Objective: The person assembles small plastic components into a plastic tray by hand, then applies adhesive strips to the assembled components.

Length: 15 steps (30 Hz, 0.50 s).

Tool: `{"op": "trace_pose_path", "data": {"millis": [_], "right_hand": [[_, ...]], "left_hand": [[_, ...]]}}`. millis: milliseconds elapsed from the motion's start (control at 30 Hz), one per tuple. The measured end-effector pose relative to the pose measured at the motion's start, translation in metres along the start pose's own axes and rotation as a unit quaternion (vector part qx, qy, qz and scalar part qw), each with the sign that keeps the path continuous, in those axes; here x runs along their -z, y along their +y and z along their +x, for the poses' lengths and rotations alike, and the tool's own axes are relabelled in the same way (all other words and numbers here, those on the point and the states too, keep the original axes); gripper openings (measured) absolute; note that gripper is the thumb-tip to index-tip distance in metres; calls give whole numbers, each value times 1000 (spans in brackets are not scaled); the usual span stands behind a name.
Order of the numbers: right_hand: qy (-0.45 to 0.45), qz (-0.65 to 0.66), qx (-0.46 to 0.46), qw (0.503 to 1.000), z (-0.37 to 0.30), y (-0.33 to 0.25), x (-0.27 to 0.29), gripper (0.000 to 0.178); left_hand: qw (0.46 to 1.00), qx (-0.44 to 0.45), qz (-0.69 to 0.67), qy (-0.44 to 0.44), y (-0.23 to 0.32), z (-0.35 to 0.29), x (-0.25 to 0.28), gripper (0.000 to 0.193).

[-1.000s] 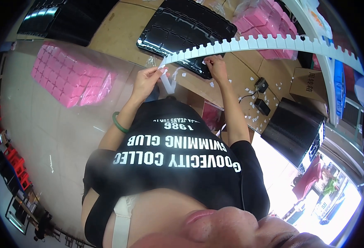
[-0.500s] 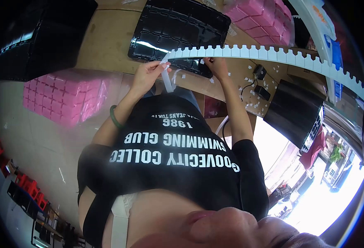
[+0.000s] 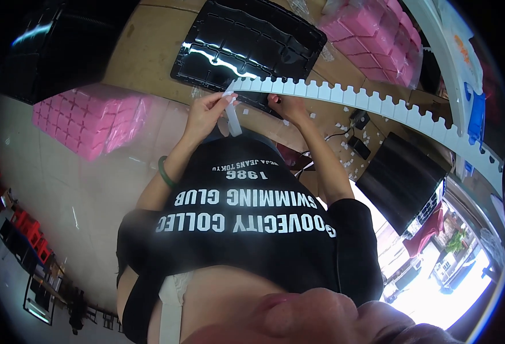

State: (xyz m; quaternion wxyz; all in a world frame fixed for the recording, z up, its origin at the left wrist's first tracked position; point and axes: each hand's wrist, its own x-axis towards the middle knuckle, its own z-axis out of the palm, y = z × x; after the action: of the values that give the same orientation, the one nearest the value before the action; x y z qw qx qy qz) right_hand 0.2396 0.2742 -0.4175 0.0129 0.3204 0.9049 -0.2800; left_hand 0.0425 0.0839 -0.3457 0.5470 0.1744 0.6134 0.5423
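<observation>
My left hand (image 3: 205,112) pinches a white strip (image 3: 233,117) between thumb and fingers; its short end hangs down in front of my shirt. From there a long white band with a notched edge (image 3: 344,97) arcs to the right. Under the band, my right hand (image 3: 288,109) is closed with curled fingers at the near edge of a black plastic tray (image 3: 247,43). Whatever those fingers hold, if anything, is too hidden to name. The tray is divided into shallow compartments and lies on a brown work surface (image 3: 149,40).
Pink blocks in clear wrap stand at left (image 3: 86,123) and far right (image 3: 373,37). Black trays are stacked at far left (image 3: 63,57). Small white scraps and a black power adapter (image 3: 358,147) lie right of my hand. A black box-like object (image 3: 401,180) stands beyond.
My right hand has moved left and nearer to me, closer to my left hand. The notched band sags lower. My left hand keeps its pinch on the strip.
</observation>
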Motion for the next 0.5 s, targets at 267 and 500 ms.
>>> {"op": "trace_pose_path", "data": {"millis": [267,500], "right_hand": [[28,246,-169,954,-79,5,61,18],[3,-332,-185,925,-223,54,97,14]], "left_hand": [[996,-18,-75,40,-14,-2,-32,27],[989,25,-139,-46,1,-8,-46,28]]}}
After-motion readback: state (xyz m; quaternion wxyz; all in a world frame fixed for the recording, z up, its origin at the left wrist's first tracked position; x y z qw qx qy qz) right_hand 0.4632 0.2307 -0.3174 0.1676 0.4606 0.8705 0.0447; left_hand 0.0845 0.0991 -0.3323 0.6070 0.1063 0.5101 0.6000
